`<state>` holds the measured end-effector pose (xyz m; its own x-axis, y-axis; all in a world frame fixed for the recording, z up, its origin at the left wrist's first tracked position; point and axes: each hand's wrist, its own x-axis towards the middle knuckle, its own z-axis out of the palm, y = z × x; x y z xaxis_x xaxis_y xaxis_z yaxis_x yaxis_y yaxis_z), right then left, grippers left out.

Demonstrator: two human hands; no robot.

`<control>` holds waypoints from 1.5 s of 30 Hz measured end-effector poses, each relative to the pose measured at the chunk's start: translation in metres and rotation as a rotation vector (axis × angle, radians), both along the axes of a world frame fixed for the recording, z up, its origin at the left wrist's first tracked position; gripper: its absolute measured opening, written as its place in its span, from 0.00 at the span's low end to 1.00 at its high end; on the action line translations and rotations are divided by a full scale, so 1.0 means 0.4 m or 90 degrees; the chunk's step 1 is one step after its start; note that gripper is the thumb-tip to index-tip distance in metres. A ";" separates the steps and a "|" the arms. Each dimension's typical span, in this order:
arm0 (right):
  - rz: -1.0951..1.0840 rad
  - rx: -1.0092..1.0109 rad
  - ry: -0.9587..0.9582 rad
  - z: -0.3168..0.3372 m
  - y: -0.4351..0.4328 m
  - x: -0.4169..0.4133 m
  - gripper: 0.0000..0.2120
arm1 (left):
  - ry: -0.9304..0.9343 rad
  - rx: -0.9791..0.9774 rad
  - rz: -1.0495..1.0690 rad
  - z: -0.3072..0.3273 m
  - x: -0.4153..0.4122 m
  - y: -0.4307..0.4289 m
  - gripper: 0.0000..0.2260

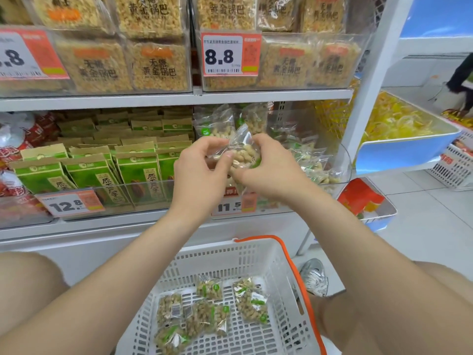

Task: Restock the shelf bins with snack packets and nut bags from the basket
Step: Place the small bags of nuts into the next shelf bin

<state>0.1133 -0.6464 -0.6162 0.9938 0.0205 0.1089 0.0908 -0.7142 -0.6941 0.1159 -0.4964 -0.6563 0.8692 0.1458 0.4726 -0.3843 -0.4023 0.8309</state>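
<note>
Both hands up at middle shelf, sharing one crinkly clear-plastic nut bag (243,149). Left hand (202,162) pinches its left edge, fingers curled. Right hand (266,170) curls round its right side. Bag held just above clear rigid bin (343,162) of like bags, tag "11.5" (230,206). Adjacent green paper packets (138,172) tagged "12.8" (69,204). Below, white slotted plastic basket (256,252), orange handle, holds several spare bags (204,316).

The floor (422,226) is laid with pale glossy tiles. White metal shelving (153,99) is seen ahead, and a blue-fronted display shelf (404,152) is set beside it.
</note>
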 end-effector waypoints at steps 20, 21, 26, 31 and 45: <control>-0.185 -0.047 -0.172 -0.043 -0.090 0.236 0.14 | 0.052 0.468 -0.151 -0.021 0.103 0.002 0.11; -0.188 -0.042 -0.168 -0.052 -0.085 0.245 0.14 | 0.049 0.492 -0.151 -0.025 0.102 -0.001 0.11; -0.187 -0.049 -0.085 -0.078 -0.053 0.274 0.18 | 0.037 0.537 -0.163 -0.032 0.100 0.006 0.11; -0.313 0.051 -0.095 -0.092 -0.049 0.301 0.16 | 0.028 0.543 -0.174 -0.034 0.096 0.011 0.12; -0.139 -0.136 -0.132 -0.065 -0.029 0.192 0.10 | -0.114 0.474 -0.093 -0.056 0.043 0.015 0.07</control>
